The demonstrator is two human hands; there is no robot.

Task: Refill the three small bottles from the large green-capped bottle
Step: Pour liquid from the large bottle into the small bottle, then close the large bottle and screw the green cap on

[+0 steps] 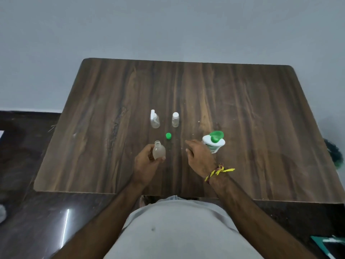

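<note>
My left hand grips a small uncapped bottle that looks cloudy inside, upright near the table's middle. Its small green cap lies on the table just beyond it. My right hand hovers with loosely bent fingers and holds nothing, just left of the large white bottle, whose green flip cap stands open. Further back stand two clear small bottles: one with a white spray top and one with a white cap.
The dark wooden table has bare surface on both sides of the bottles. Its near edge runs just in front of my body. A grey wall lies behind the table and dark floor surrounds it.
</note>
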